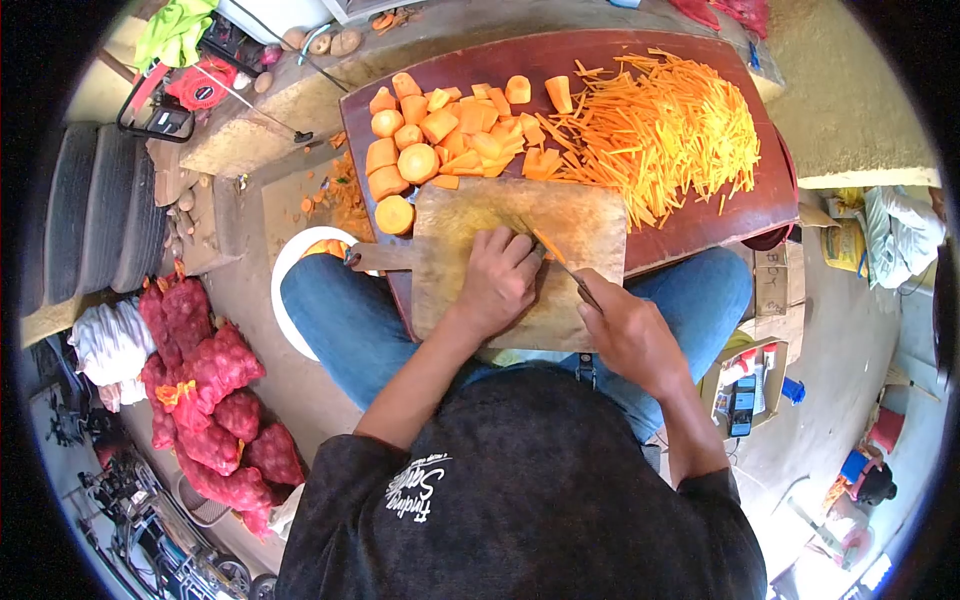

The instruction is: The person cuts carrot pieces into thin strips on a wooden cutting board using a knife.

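Observation:
On a wooden cutting board (450,215) rests my left hand (500,275), its fingers bent and pressed down; anything under them is hidden, apart from a bit of orange at the fingertips. My right hand (635,330) is wrapped round the handle of a knife (562,260), whose blade points up and left over the board, beside my left fingers. Behind the board, to the left, lie peeled carrot chunks (417,163) on a red-brown table (460,70). A large heap of thin carrot strips (690,130) covers the table's right side.
Under the board's handle, a white bucket (290,305) holds orange pieces beside my left leg. Red mesh sacks (215,390) and tyres (90,215) stand at the left. A carton (748,385) is at the right; another person (862,478) is at the far lower right.

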Demonstrator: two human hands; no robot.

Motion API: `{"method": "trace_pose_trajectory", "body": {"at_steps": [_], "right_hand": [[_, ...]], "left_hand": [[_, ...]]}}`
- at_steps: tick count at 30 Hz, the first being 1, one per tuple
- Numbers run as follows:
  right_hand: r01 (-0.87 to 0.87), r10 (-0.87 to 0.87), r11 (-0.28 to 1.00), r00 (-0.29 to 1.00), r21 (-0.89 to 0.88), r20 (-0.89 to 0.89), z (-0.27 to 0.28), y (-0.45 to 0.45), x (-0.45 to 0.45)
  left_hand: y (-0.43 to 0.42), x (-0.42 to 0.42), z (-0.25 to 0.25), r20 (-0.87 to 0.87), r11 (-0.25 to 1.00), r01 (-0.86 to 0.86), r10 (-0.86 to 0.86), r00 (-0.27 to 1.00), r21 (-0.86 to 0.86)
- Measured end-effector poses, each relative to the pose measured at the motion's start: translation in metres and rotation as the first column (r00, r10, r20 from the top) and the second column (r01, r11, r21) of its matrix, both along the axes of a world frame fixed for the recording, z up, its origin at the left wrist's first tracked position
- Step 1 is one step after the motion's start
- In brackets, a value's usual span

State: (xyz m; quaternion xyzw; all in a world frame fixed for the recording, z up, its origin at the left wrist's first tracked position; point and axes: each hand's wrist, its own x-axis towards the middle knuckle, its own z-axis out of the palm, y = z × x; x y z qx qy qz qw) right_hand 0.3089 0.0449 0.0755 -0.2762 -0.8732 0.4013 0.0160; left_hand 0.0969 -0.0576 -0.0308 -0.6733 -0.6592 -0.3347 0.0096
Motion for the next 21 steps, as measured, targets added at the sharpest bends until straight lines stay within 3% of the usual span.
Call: {"method": "trace_pose_trajectory", "body": {"at_steps": [4, 13, 16, 21], "right_hand": [[0.014, -0.015, 0.999, 1.000, -0.047, -0.019, 0.000, 0.000, 0.000], [-0.047, 0.073, 0.987, 0.982, 0.151, -0.172, -0.023, 0.007, -0.018], [-0.028, 0.038, 0.993, 0.995, 0.112, -0.091, -0.009, 0.000, -0.008], [-0.010, 0.016, 0.998, 0.995, 0.059, -0.101, -0.015, -0.001, -0.014]], "left_hand": [[0.000, 0.001, -0.001, 0.026, 1.000, -0.014, 0.014, 1.000, -0.012], [0.000, 0.001, -0.003, -0.014, 1.000, -0.011, 0.011, 1.000, 0.000], [0.000, 0.003, -0.003, -0.007, 0.999, -0.043, 0.043, 0.999, 0.005], [0.001, 0.002, -0.003, 0.019, 1.000, -0.022, 0.022, 1.000, 0.015]]}}
